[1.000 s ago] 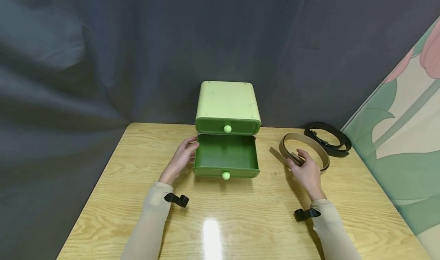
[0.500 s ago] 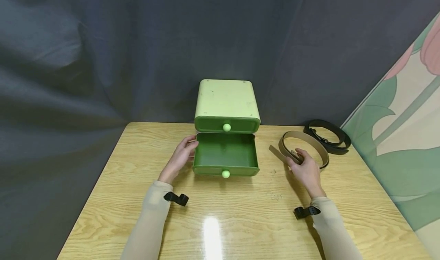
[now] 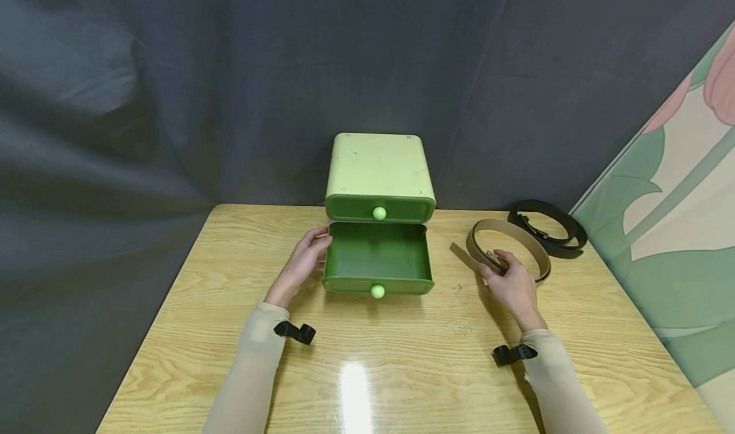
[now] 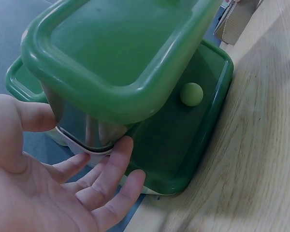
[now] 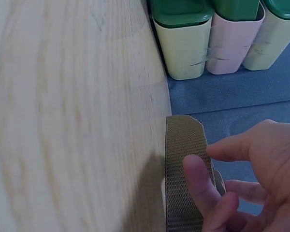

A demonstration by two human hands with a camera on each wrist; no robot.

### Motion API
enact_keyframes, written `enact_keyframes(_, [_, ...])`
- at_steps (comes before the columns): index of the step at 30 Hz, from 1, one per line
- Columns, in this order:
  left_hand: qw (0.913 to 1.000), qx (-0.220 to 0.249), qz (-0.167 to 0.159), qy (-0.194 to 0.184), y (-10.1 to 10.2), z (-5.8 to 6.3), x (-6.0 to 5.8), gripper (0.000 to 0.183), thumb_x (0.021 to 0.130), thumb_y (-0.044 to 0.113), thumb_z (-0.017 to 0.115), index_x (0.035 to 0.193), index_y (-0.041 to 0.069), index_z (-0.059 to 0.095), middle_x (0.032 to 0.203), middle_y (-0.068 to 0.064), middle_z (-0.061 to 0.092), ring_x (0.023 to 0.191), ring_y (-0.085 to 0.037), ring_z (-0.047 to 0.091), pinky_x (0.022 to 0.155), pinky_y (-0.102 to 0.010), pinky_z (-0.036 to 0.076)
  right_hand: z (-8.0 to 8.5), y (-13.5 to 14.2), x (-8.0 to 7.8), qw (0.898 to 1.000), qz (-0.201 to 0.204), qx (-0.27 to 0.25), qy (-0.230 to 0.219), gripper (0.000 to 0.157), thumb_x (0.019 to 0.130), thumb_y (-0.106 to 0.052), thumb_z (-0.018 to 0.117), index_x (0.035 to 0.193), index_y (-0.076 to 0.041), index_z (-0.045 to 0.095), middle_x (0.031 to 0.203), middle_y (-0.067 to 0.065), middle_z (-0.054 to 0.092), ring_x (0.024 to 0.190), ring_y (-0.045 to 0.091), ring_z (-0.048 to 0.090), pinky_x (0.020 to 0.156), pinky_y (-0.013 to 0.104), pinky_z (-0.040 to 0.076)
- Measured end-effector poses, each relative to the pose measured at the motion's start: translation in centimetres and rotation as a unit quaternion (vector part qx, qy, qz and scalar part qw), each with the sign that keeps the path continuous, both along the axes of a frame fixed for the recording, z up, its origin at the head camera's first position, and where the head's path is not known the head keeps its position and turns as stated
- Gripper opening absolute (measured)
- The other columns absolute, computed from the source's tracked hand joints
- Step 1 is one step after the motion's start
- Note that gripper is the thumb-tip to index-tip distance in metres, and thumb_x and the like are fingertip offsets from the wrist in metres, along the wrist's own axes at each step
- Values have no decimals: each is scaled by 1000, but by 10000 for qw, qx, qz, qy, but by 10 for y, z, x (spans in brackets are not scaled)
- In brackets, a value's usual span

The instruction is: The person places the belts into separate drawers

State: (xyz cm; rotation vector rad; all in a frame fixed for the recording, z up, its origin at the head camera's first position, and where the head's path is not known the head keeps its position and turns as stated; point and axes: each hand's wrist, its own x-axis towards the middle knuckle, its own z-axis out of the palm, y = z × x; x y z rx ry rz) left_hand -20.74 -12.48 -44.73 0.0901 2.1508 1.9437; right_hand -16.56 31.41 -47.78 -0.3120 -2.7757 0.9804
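A small drawer unit (image 3: pixel 380 164) with a pale green top stands at the table's back. Its green drawer (image 3: pixel 376 255) below the top one is pulled out, with nothing inside. My left hand (image 3: pixel 301 261) is at the left side of that drawer. In the left wrist view its fingers (image 4: pixel 111 176) are spread and lightly bent against the unit's side, behind the drawer front. To the right, my right hand (image 3: pixel 511 287) pinches a coiled tan belt (image 3: pixel 513 231) near its buckle. The right wrist view shows a fingertip on the woven strap (image 5: pixel 181 145).
A black coiled belt (image 3: pixel 559 223) lies behind the tan one, at the table's back right. A dark curtain (image 3: pixel 367 57) hangs behind the wooden table (image 3: pixel 413 370). Flower-patterned cloth (image 3: pixel 677 230) borders the right side. The unit's lowest drawer front (image 4: pixel 169 140) is in.
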Motion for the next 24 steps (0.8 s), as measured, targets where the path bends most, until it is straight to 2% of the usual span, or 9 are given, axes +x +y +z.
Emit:
enact_keyframes(4, [10000, 5, -17, -7, 0, -1, 0, 62, 115, 33, 44, 167, 4, 28, 157, -26, 47, 135, -49, 58, 114, -56, 48, -1, 1, 0, 10000, 28, -14, -36, 64, 105, -40, 65, 156, -3, 51, 111, 23, 79, 64, 10, 72, 91, 55, 52])
enact_keyframes(11, [10000, 60, -16, -18, 1, 0, -1, 62, 114, 31, 44, 167, 3, 28, 162, -26, 44, 137, -49, 57, 115, -58, 47, -2, 2, -1, 10000, 26, 22, -60, 65, 104, -42, 66, 155, -3, 52, 92, 14, 81, 64, 10, 70, 89, 53, 51])
enact_keyframes(18, [10000, 2, -23, -18, 0, 1, 0, 62, 115, 33, 43, 167, 3, 27, 160, -25, 45, 136, -49, 58, 113, -56, 48, -2, 1, -1, 9998, 155, 64, -121, 65, 105, -39, 66, 155, 0, 51, 118, 25, 76, 65, 12, 71, 88, 52, 51])
enact_keyframes(24, [10000, 26, -24, -46, 0, 2, 0, 63, 115, 34, 43, 167, 3, 27, 161, -26, 45, 137, -49, 56, 115, -57, 47, -2, 2, 0, 9994, 252, 93, -212, 65, 105, -35, 67, 156, 2, 48, 123, 27, 74, 70, 17, 74, 85, 50, 51])
